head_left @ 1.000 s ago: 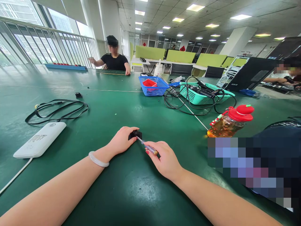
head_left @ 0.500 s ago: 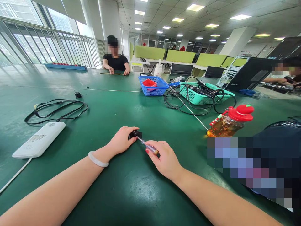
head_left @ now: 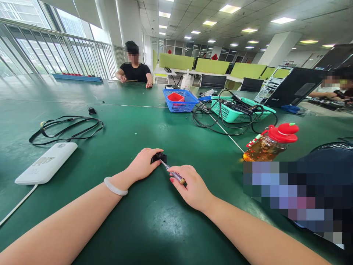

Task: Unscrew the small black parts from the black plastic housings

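Evidently, your right hand has its fingers nearly closed around the translucent handle of the slim screwdriver, thumb underneath and the end cap showing beside the palm. Judging by looks, it is light, stiff and a bit slick, so the handle is the place to hold it, with thumb and fingertips opposed. Its shaft slants forward and left from those fingertips, and the tip meets or nearly meets the near side of the small black part; actual contact can't be told.

Just ahead of your right fingers, your left hand has its fingers narrowly set around the black part's left side, index finger over the top and thumb at the near side. The part sits at those fingertips, low against the green table. It looks light, rigid and boxy, liable to twist or slide if pushed from one side; its outer sides offer the firmest hold, and any thin edges may be brittle. Its fine details are too small to tell. Farther out, beyond and left of your left fingers, lies a looped black cable, well apart from them.
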Motion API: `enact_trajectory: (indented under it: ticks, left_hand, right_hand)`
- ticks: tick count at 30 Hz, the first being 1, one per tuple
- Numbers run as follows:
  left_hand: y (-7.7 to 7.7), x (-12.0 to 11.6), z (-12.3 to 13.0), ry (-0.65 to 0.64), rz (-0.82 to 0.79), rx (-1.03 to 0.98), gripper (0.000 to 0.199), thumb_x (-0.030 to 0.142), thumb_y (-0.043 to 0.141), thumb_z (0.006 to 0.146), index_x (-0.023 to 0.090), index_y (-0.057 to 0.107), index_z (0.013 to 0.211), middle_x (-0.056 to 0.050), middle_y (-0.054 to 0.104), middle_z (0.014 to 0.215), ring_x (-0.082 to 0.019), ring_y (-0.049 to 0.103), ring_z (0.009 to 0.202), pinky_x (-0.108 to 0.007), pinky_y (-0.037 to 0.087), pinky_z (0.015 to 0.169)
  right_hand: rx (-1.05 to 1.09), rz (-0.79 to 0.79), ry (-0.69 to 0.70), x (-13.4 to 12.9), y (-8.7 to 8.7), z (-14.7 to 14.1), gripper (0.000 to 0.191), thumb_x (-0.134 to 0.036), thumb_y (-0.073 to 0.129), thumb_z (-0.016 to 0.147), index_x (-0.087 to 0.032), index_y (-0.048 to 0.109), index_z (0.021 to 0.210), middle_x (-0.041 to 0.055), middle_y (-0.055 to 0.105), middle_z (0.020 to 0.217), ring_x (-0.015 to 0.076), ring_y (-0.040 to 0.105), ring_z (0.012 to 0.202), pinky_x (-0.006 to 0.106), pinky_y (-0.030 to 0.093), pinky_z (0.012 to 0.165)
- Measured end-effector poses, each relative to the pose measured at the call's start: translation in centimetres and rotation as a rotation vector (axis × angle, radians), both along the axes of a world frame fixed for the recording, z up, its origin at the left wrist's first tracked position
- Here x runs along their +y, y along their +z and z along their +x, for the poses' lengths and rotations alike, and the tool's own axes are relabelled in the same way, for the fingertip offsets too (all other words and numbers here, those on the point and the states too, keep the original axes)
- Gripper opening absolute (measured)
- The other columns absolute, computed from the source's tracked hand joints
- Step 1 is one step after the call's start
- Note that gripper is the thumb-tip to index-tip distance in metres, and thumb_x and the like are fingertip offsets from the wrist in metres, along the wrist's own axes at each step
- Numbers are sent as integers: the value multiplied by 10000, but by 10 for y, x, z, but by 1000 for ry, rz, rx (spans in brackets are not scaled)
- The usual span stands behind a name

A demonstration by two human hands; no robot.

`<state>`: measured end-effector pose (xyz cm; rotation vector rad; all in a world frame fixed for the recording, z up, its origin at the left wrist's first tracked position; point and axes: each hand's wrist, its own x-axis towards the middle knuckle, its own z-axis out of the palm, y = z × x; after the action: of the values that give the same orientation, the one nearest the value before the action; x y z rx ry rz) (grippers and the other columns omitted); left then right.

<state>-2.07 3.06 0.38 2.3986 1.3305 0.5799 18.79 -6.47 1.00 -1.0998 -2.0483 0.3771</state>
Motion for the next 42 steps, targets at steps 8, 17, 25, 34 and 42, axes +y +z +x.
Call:
enact_trajectory:
  ticks: [8, 17, 25, 34, 42]
  left_hand:
    - [1, 0, 1, 1, 1, 0, 456, 273, 562, 841, 212, 590, 1292, -74, 671, 1234, -274, 554, 1183, -460, 430, 1068]
    - [2, -1, 0, 1, -7, -7, 457, 307, 555, 855, 209, 583, 1300, -77, 668, 1236, -278, 553, 1184, -461, 429, 1071]
    - [-1, 0, 0, 9, 8, -20, 466, 289, 561, 842, 226, 577, 1303, -83, 670, 1224, -280, 560, 1184, -475, 441, 1055]
    - [2, -1, 1, 8, -5, -13, 469, 294, 557, 848, 221, 571, 1311, -80, 663, 1239, -283, 557, 1186, -467, 434, 1061]
    - [2, -2, 0, 8, -9, -4, 462, 318, 552, 862, 220, 572, 1313, -89, 654, 1245, -286, 552, 1187, -463, 436, 1057]
  right_hand:
    - [-15, 5, 49, -1, -1, -1, 209, -181, 550, 918, -221, 600, 1117, 57, 715, 986, 197, 650, 916, 422, 474, 935]
    - [8, -101, -32, -1, 1, 0, 202, -229, 523, 945, -232, 582, 1138, 39, 727, 952, 194, 661, 862, 399, 497, 895]
    - [6, -49, 49, 0, -1, 1, 208, -215, 559, 931, -258, 619, 1125, 33, 727, 1011, 183, 670, 926, 387, 503, 902]
    - [-5, 4, 5, -2, 0, -1, 277, -174, 497, 940, -255, 589, 1188, 37, 731, 973, 193, 652, 893, 405, 503, 891]
    - [36, 74, -79, 0, 1, 1, 232, -205, 513, 948, -242, 636, 1141, 24, 740, 941, 185, 644, 835, 393, 474, 891]
